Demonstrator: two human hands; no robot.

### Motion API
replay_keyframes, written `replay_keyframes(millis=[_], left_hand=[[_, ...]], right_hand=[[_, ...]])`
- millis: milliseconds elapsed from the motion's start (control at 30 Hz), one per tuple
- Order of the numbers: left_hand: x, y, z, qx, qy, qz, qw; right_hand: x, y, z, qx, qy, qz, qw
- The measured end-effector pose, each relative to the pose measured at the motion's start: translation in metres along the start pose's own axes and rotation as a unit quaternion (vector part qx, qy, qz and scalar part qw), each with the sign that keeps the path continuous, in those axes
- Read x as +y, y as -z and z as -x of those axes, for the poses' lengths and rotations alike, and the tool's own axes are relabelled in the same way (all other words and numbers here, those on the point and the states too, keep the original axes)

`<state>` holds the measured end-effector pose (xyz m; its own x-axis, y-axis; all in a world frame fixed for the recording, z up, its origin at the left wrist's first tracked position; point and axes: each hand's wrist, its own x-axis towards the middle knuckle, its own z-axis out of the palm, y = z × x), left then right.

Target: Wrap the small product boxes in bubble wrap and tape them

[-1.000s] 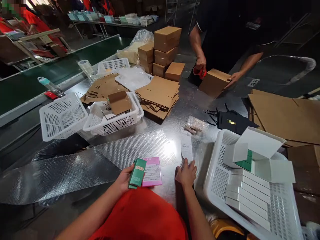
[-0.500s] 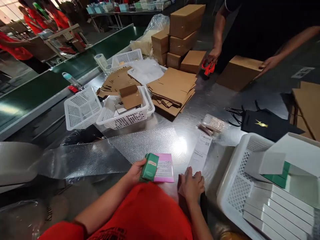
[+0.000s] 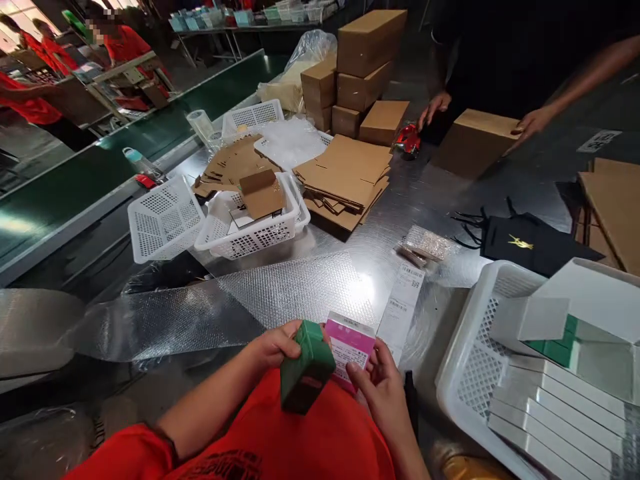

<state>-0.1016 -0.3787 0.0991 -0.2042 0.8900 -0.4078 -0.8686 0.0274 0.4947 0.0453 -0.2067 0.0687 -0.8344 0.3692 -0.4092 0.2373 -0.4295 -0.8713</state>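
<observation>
My left hand (image 3: 281,347) is closed on a small green box (image 3: 309,367), held tilted in front of my red shirt. Beside it, my right hand (image 3: 383,380) grips a pink and white box (image 3: 349,347) with printed text, thumb across its face. The two boxes are close together; whether the left fingers also touch the pink one is hidden. Just beyond them lies a sheet of bubble wrap (image 3: 295,287) on the metal table. A printed label strip (image 3: 403,300) rests past my right hand.
White baskets (image 3: 265,237) and flattened cardboard (image 3: 345,167) lie ahead. At right stands a white basket (image 3: 465,347) of white boxes, near a black paper bag (image 3: 535,240). Across the table a co-worker's hand (image 3: 537,127) holds a carton (image 3: 475,143); a red tape dispenser (image 3: 407,140) sits nearby.
My right hand has come up from the table and taken hold of the pink box. The green box has turned and tilted in my left hand. The co-worker's hand has loosened from the tape dispenser.
</observation>
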Motion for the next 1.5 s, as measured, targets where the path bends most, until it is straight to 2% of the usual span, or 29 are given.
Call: replay_keyframes(millis=[100, 267, 400, 500, 700, 900, 1067, 1267, 1500], left_hand=[[0.010, -0.008, 0.004, -0.006, 0.023, -0.069, 0.997], [0.025, -0.015, 0.004, -0.057, 0.024, -0.186, 0.981], [0.043, -0.028, 0.005, -0.112, -0.009, -0.344, 0.932], [0.053, -0.039, 0.009, -0.133, -0.004, -0.406, 0.904], [0.054, -0.047, 0.014, -0.140, -0.005, -0.420, 0.896], [0.047, -0.040, 0.011, -0.130, -0.011, -0.429, 0.894], [0.038, -0.033, 0.005, -0.143, -0.037, -0.448, 0.882], [0.037, -0.038, 0.004, -0.129, -0.064, -0.427, 0.893], [0.040, -0.042, -0.003, -0.133, -0.084, -0.408, 0.899]], right_hand=[[0.005, -0.003, 0.009, 0.046, 0.020, -0.008, 0.999], [0.005, -0.006, 0.020, 0.090, 0.043, 0.020, 0.995], [0.008, -0.005, 0.031, 0.105, 0.048, 0.021, 0.993], [0.010, -0.006, 0.039, 0.095, 0.048, 0.016, 0.994], [0.006, -0.008, 0.043, 0.096, 0.049, 0.036, 0.994], [0.008, -0.008, 0.038, 0.083, 0.069, 0.018, 0.994], [0.003, -0.007, 0.034, 0.068, 0.073, 0.035, 0.994], [-0.008, -0.004, 0.024, 0.087, 0.133, 0.110, 0.981], [-0.013, 0.009, 0.013, 0.055, 0.179, 0.176, 0.966]])
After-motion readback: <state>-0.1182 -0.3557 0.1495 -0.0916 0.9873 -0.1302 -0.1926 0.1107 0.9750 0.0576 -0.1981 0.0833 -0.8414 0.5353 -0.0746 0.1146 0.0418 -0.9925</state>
